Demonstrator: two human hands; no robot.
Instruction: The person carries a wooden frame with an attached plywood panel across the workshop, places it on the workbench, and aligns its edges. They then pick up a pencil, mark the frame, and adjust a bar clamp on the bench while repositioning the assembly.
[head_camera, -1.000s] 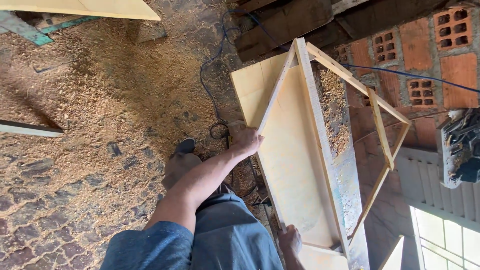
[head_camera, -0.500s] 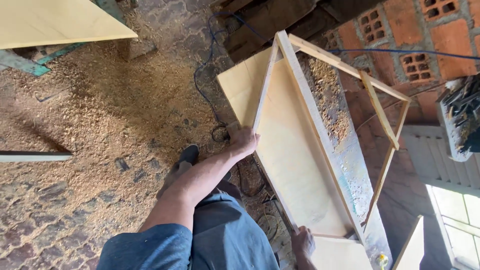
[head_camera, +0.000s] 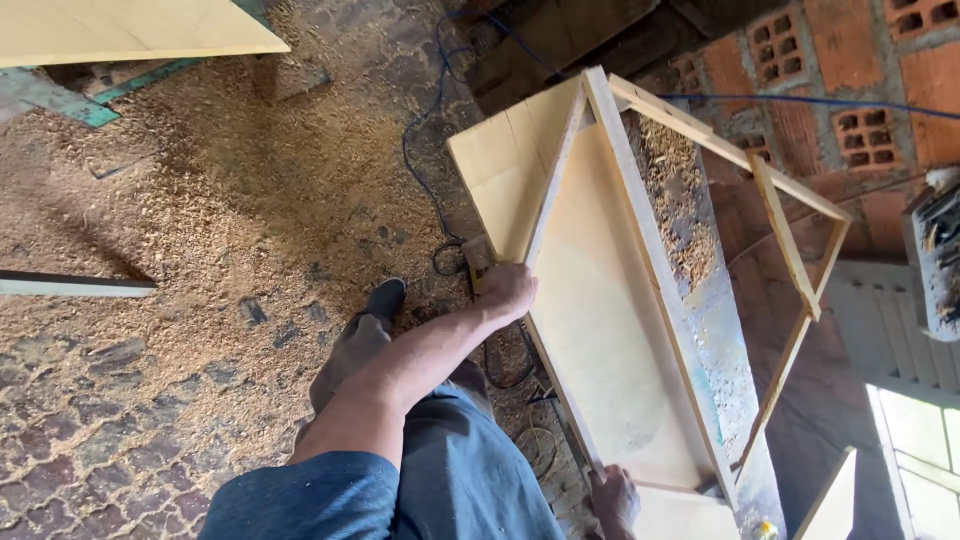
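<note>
A long wooden frame (head_camera: 640, 250) made of thin slats lies over a pale plywood panel (head_camera: 600, 330) on a narrow bench strewn with sawdust (head_camera: 690, 200). My left hand (head_camera: 507, 290) is closed on the frame's left side rail, about halfway along it. At the near end of the frame, by the bottom edge of the view, my right hand (head_camera: 612, 497) grips the frame's end. My left forearm stretches out from a blue sleeve (head_camera: 300, 495).
Sawdust covers the cobbled floor (head_camera: 200, 250). A blue cable (head_camera: 420, 170) trails past my black shoe (head_camera: 385, 298). A plywood sheet (head_camera: 130, 30) lies top left, a plank (head_camera: 70, 286) at left. A brick wall (head_camera: 850, 130) and a machine (head_camera: 935, 250) stand at right.
The view has shifted slightly, so the frame sits a little lower and more to the right. Both hands keep their hold on the frame.
</note>
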